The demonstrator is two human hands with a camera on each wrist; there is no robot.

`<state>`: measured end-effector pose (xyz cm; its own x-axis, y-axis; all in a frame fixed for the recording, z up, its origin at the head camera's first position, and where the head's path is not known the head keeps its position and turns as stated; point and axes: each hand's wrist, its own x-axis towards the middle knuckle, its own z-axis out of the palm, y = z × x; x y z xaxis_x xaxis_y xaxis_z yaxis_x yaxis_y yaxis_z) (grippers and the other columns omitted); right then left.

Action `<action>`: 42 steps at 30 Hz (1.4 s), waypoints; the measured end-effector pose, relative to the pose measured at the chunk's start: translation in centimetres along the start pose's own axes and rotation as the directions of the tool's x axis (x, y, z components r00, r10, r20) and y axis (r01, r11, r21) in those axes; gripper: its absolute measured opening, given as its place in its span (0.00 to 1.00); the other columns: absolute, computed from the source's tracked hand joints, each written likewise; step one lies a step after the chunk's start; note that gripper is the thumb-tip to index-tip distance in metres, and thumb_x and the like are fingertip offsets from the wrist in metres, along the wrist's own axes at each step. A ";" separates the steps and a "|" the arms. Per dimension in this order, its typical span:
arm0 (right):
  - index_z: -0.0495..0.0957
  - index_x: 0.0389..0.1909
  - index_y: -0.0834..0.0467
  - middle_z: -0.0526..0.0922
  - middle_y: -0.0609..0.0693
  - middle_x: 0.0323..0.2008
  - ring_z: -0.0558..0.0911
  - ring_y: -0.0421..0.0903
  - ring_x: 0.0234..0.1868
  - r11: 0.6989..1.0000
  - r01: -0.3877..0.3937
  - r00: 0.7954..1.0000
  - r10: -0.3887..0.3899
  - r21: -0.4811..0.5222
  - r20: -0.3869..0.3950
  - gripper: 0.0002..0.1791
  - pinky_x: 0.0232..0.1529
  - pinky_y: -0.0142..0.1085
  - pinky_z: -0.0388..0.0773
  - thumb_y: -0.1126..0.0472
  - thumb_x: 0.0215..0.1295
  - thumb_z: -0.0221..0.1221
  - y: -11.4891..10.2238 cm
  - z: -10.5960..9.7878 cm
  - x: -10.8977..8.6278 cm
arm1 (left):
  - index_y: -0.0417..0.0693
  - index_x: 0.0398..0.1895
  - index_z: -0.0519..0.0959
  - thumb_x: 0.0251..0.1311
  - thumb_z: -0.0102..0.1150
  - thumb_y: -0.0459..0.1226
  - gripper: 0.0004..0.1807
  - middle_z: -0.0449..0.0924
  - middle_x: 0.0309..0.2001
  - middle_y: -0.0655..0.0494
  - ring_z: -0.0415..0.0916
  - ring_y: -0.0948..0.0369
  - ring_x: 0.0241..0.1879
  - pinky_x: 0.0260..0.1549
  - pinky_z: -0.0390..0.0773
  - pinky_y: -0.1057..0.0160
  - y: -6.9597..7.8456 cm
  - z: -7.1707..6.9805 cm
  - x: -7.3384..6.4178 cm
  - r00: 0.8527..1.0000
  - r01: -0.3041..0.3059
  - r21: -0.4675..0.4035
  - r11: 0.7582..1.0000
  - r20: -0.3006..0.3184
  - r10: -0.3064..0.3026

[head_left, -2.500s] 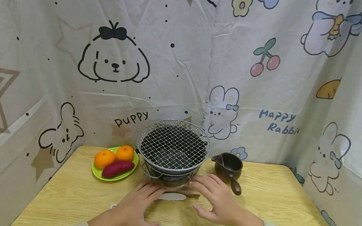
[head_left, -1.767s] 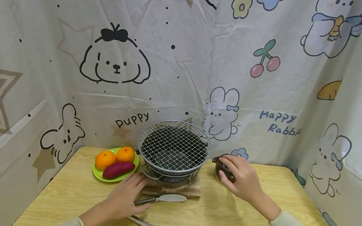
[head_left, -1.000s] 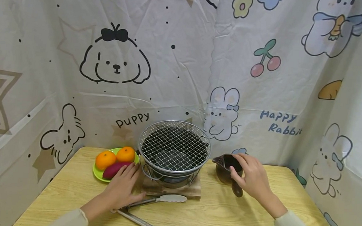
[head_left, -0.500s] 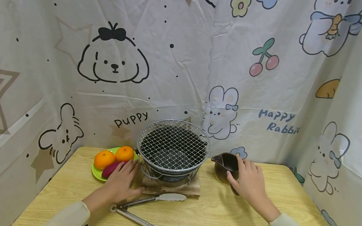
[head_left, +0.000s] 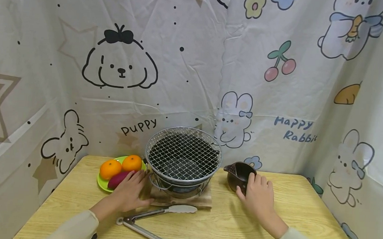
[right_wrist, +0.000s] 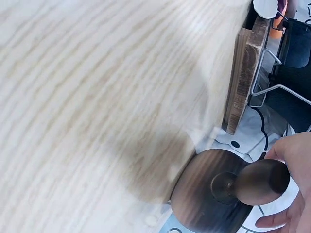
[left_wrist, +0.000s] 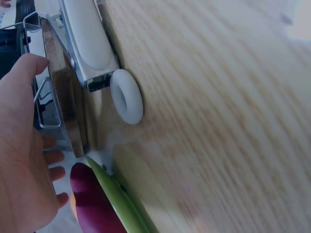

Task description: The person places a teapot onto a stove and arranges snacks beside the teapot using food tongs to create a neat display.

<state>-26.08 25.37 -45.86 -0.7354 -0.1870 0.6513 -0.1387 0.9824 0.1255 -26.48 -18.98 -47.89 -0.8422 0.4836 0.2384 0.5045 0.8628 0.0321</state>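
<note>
My right hand [head_left: 259, 198] is at the near side of a dark brown side-handled teapot [head_left: 235, 185] with a strainer spout. In the right wrist view its rounded handle [right_wrist: 260, 182] points towards the palm, with thumb and fingers spread apart around it. My left hand [head_left: 127, 194] is spread flat between the green plate [head_left: 100, 184] and a round tabletop grill [head_left: 184, 159], fingers overlapping a purple sweet potato [head_left: 117, 180] in the head view. The left thumb lies near the wooden board [head_left: 201, 201] under the grill.
Metal tongs [head_left: 143, 232] with white tips lie spread on the wooden table [head_left: 230, 231], in front of the board. Two oranges [head_left: 110, 169] sit on the plate beside the sweet potato. A printed cloth [head_left: 187, 79] hangs behind and at both sides.
My right hand went from before the grill to over the teapot, then around to its handle side. My left hand moved left off the tongs towards the plate, then stayed.
</note>
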 end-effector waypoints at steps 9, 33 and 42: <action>0.73 0.36 0.71 0.79 0.67 0.30 0.79 0.64 0.33 1.000 -0.021 0.999 0.021 -0.011 0.025 0.31 0.36 0.54 0.75 0.44 0.54 0.67 -0.2 0.0 -0.4 | 0.33 0.69 0.71 0.60 0.56 0.66 0.49 0.71 0.69 0.37 0.67 0.40 0.70 0.72 0.62 0.37 -0.2 0.3 0.3 0.999 -0.046 -0.001 0.999 -0.011 0.046; 0.79 0.33 0.69 0.81 0.63 0.27 0.81 0.62 0.33 1.000 -0.030 0.974 0.031 -0.010 0.226 0.20 0.41 0.55 0.76 0.51 0.63 0.63 0.6 0.0 -0.6 | 0.34 0.69 0.72 0.57 0.54 0.70 0.52 0.71 0.70 0.36 0.68 0.40 0.70 0.73 0.59 0.37 -0.2 0.7 0.9 0.998 -0.052 0.020 0.998 0.040 0.051; 0.77 0.27 0.65 0.78 0.58 0.21 0.79 0.58 0.26 0.999 0.031 0.986 -0.032 0.005 0.166 0.15 0.33 0.49 0.72 0.56 0.61 0.63 1.4 0.6 -0.5 | 0.33 0.69 0.71 0.56 0.55 0.70 0.54 0.71 0.70 0.36 0.67 0.40 0.70 0.74 0.57 0.37 -0.1 0.5 1.1 0.997 -0.038 0.000 0.999 0.067 0.038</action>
<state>-26.25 26.80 -46.48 -0.8306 -0.2153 0.5136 -0.1649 0.9760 0.1423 -27.58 -18.45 -48.15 -0.8333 0.5246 0.1741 0.5361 0.8438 0.0235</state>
